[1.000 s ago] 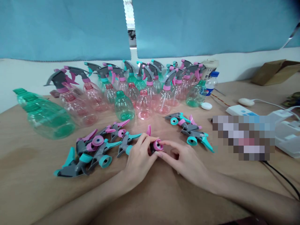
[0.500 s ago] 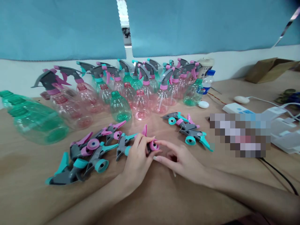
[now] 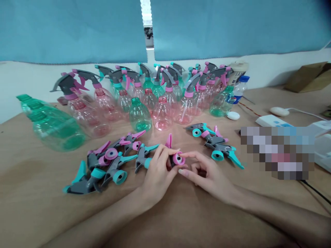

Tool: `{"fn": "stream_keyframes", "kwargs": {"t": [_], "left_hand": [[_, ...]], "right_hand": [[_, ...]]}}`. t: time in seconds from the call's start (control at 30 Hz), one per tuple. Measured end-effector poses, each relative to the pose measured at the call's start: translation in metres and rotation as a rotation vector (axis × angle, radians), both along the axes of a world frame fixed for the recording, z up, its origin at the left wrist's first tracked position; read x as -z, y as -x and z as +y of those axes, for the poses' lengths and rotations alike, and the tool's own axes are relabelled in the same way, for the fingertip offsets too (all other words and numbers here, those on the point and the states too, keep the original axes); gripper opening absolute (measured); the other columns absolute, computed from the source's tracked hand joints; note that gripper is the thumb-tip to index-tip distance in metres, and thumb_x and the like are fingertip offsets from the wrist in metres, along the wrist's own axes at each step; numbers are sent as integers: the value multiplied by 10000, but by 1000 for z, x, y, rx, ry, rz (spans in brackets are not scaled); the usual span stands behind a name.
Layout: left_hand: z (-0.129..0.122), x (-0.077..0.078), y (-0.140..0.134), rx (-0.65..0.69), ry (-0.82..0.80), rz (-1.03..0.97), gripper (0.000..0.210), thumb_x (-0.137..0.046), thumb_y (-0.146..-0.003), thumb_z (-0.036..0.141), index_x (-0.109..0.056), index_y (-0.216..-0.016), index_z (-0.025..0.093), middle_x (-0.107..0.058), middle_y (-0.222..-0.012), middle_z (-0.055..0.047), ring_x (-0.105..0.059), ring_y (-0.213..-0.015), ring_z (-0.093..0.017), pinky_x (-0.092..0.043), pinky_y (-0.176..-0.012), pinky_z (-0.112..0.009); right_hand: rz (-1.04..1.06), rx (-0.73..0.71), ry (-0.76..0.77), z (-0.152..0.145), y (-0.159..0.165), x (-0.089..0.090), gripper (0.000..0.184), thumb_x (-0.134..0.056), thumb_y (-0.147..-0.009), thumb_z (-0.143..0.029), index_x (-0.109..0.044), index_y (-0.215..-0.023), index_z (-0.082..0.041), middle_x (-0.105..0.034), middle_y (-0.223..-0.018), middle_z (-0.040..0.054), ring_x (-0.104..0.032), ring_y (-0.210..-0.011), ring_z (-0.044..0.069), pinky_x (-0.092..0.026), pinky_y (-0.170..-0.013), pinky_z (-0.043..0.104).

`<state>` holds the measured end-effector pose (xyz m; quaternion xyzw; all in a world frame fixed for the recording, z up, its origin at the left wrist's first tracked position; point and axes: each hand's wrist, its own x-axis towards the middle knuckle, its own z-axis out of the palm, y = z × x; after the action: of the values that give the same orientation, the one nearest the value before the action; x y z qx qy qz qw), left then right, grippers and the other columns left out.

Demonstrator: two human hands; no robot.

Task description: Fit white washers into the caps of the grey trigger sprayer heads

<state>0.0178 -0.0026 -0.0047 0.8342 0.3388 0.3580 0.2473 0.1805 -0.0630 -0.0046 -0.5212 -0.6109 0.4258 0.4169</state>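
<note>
My left hand is closed around a grey-and-pink trigger spray head, its round pink collar turned toward me and its pink trigger sticking up behind. At the collar's right side, my right hand has its index fingertip on the rim and its thumb at the lower edge, the other fingers curled. Close by on the left lies a grey-and-teal spray head, partly covered by my left hand. More loose spray heads are heaped farther left, and a smaller group lies to the right.
Behind stand several pink and green bottles, some topped with spray heads, including an open green bottle and an open pink bottle. Green bottles sit at left. Rightward are a blue-capped bottle, a white power strip and a cardboard box.
The whole scene has shifted rightward in view. My hands keep nearly the same hold on the spray head. A thin pale tip below my right hand no longer shows.
</note>
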Motion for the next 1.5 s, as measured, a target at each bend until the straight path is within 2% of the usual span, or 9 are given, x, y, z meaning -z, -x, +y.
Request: {"fn": "stream_keyframes", "kwargs": {"t": [0.27,0.43,0.57,0.63,0.73,0.87,1.1,1.33,1.5], "left_hand": [[1,4,1,6,-32,20,188,-647,-821,157,-549,-975,201,-510,-893,-4,-519,-812,-159,-447,-686,-262],[0,1,1,38,-18,52,201,-627,-818,107,-550,-972,209,-513,-894,-1,-535,-806,-157,-454,-665,-255],[-2,0,1,32,-15,102,220,-623,-820,111,-542,-997,213,-512,-916,-1,-546,-787,-152,-456,-650,-255],[-2,0,0,40,-34,118,221,-628,-822,127,-537,-1004,213,-511,-930,-3,-548,-788,-152,-460,-658,-263],[-2,2,0,65,-70,118,222,-641,-816,134,-531,-996,205,-513,-934,-7,-549,-798,-156,-465,-681,-277],[-1,3,0,86,-85,143,234,-653,-809,140,-528,-996,202,-515,-927,-9,-548,-788,-157,-465,-650,-267],[-1,3,0,137,-65,168,222,-646,-821,177,-538,-1015,185,-517,-947,-23,-550,-797,-159,-468,-655,-269],[3,-5,-2,7,104,116,180,-680,-799,197,-558,-932,191,-527,-915,-1,-531,-818,-157,-449,-729,-278],[1,-6,-2,57,122,95,172,-684,-802,242,-578,-934,211,-540,-897,8,-527,-798,-151,-437,-730,-270]], "right_hand": [[-7,18,-76,-2,3,8,371,-606,-831,-270,-444,-1161,-218,-321,-501,-130,-344,-438,77,-274,-450,198],[-24,-22,-88,0,2,9,314,-598,-841,-295,-448,-1105,-214,-314,-505,-127,-329,-438,80,-262,-444,202],[-135,-31,-125,4,-3,3,208,-539,-884,-324,-473,-1045,-211,-420,-535,-99,-393,-460,88,-292,-459,213],[-192,-34,-174,7,-7,-1,123,-468,-922,-310,-502,-986,-210,-532,-623,-59,-479,-523,93,-352,-518,216],[-321,-56,-258,10,-14,-4,125,-434,-937,-275,-537,-960,-208,-629,-751,-23,-552,-591,95,-389,-575,210],[-441,-72,-335,13,-21,-3,108,-486,-914,-243,-566,-974,-203,-661,-774,-22,-558,-566,83,-382,-543,189],[-468,-127,-425,17,-26,-4,137,-457,-927,-185,-588,-889,-192,-678,-835,-20,-583,-654,81,-405,-614,182],[-462,9,-588,8,-27,-16,150,-433,-931,-178,-569,-871,-202,-656,-752,-25,-592,-617,82,-421,-560,175],[-606,145,-614,20,-37,-11,121,-470,-924,-191,-590,-917,-203,-662,-825,17,-608,-731,140,-463,-664,242]]}}
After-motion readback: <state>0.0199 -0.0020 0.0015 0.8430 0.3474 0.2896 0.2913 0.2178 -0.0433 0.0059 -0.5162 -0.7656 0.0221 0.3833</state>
